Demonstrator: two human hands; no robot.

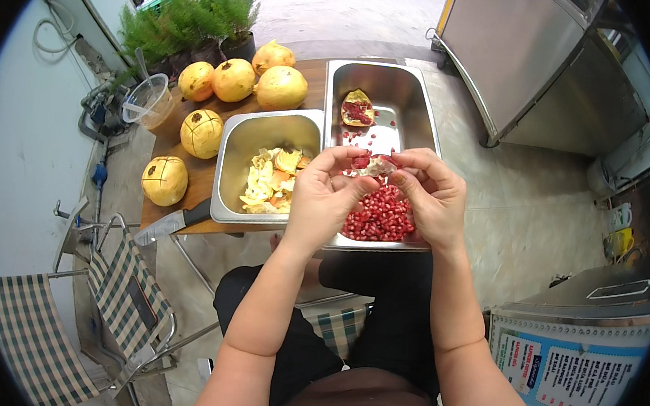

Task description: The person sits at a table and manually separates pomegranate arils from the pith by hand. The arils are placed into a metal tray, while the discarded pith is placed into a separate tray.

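Between my left hand point(332, 186) and my right hand point(431, 194) is a small pomegranate piece point(378, 166), with pale membrane and red seeds showing; the fingertips of both hands pinch it. It is held above a deep steel pan point(430, 119). Loose red pomegranate seeds point(380, 216) are heaped at the pan's near end. At its far end lies a pomegranate wedge point(358, 108) in its rind, with a few seeds scattered around. Left of my left hand, a smaller steel pan point(244, 139) contains yellow peel and membrane scraps point(272, 179).
Several whole pomegranates point(233, 80) and two scored ones point(201, 134) sit on the wooden table point(163, 144). A knife point(171, 222) overhangs the near edge. A plastic cup point(151, 100) and potted plants point(193, 21) stand farther left. A checked folding chair point(128, 296) holds a phone point(142, 301).
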